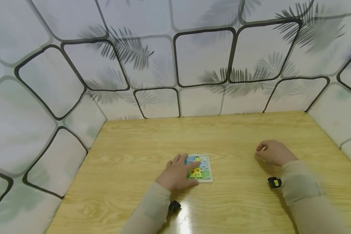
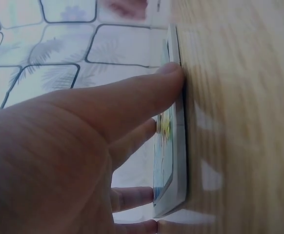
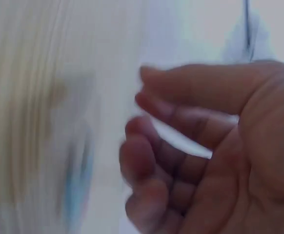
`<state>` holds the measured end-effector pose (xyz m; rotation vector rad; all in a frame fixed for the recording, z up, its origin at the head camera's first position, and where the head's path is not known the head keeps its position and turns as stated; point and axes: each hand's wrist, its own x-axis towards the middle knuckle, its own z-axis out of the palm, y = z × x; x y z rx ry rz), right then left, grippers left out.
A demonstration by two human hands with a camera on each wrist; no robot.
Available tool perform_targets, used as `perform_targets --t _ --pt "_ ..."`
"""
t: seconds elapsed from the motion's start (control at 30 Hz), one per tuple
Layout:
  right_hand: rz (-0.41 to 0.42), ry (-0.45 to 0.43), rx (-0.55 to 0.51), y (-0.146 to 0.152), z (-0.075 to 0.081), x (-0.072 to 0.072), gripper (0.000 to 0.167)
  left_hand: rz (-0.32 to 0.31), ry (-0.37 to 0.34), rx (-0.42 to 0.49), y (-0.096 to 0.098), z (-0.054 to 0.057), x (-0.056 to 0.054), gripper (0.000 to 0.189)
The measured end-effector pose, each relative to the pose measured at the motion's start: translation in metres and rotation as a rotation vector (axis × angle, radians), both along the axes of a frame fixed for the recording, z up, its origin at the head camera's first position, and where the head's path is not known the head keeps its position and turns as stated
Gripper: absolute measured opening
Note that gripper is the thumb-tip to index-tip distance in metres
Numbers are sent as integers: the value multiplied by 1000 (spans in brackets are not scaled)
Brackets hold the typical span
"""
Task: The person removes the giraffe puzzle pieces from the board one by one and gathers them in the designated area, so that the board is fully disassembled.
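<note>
A small jigsaw puzzle (image 1: 205,175) with a giraffe picture and a pale frame lies flat on the table. My left hand (image 1: 176,174) rests over its left side with the fingers spread and fairly straight. In the left wrist view, the thumb (image 2: 149,90) touches the near edge of the frame and a fingertip touches the picture. My right hand (image 1: 273,152) is off to the right, low above the table. Its fingers (image 3: 139,158) bend loosely and a gap shows between thumb and forefinger, with nothing seen between them. A blurred bluish piece (image 3: 77,187) lies below that hand.
The wooden table (image 1: 134,143) extends to patterned panels (image 1: 204,58) at the back and both sides. Small black devices (image 1: 274,182) show beside both wrists.
</note>
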<state>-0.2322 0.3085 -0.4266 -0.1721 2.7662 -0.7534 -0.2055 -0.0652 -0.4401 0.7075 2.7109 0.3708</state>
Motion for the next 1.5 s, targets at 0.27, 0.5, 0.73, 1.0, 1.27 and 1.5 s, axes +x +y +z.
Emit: perform_targets --t 0.27,0.5,0.73,1.0,1.27,1.5 --pt "191 77 -96 -118 4 -13 15 -34 15 -28 11 0 -4 66" --pt "193 48 1 -147 -12 -24 9 -58 -9 -45 23 -4 -3 67" --pt "179 21 -22 -153 -14 -26 8 -35 -17 -60 21 -4 -1 66" --pt "96 -106 -106 -170 -12 -28 12 -11 -23 -52 12 -2 4 64" --pt "135 -83 -149 -176 -9 -33 9 -2 -36 -34 3 0 3 63" --pt "192 -25 -226 -170 -19 -36 9 -3 -34 -47 3 2 5 63"
